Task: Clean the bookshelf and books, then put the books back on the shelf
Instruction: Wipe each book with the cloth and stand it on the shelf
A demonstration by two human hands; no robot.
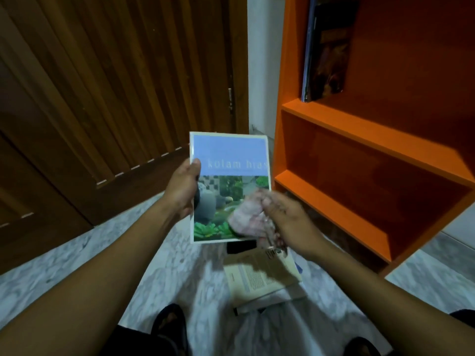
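A thin softcover book [230, 176] with a blue top band and a garden photo is held upright in mid-air, centre of the view, above the marble floor [64, 273] and just left of the orange bookshelf [359, 140]. It is gripped at its left edge by the left hand [182, 191], thumb on the cover, fingers clamped behind. A pinkish cloth [248, 219] is bunched in the right hand [285, 214], fingers closed around it, and pressed on the lower right of the cover; this area is motion-blurred, so exact finger placement cannot be told.

Handling, as judged: the book is light and slim, likely to flex if held by one edge only; the glossy cover looks slippery, so a spine-side pinch with support behind is preferred. The cloth is soft and limp, easily crumpled.

Containers: the upper shelf compartment holds one dark book [326, 47], standing and leaning towards the left wall. The compartment below it looks empty, though its right part is out of view. A small pile of books [264, 276] lies flat on the floor, near, beside the shelf foot, apparently still waiting to be wiped. A wooden door [102, 86] is seen far left.
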